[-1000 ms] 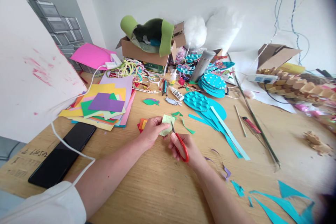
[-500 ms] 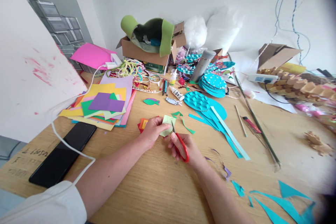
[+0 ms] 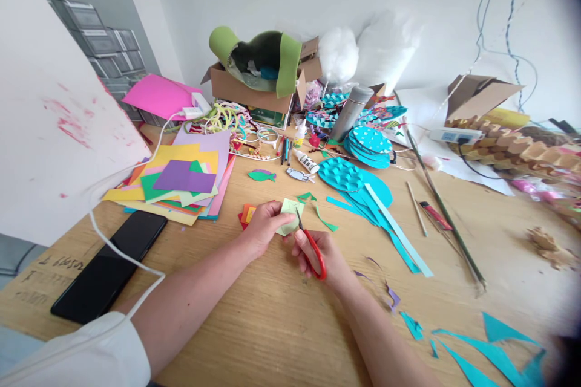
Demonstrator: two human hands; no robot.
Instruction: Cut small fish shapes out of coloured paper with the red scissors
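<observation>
Between the thumb and fingers of my left hand [image 3: 264, 227] is a small piece of light green paper [image 3: 290, 210] with faint lines on it. My right hand [image 3: 320, 256] grips red-handled scissors [image 3: 316, 254], whose blades point up and left at the paper's right edge. Just left of the paper, orange and red paper pieces [image 3: 247, 214] lie partly behind my left hand. Thin green paper scraps [image 3: 325, 219] rest to the right of the blades. Farther back are a green and purple paper fish [image 3: 262, 175] and a white fish cutout [image 3: 298, 175].
A stack of coloured paper [image 3: 184, 178] and a black phone [image 3: 109, 266] lie to the left, crossed by a white cable [image 3: 131, 259]. Blue paper strips [image 3: 393, 230], a green stem [image 3: 447, 211] and blue scraps [image 3: 485, 351] are on the right. A grey thermos [image 3: 351, 113] stands behind.
</observation>
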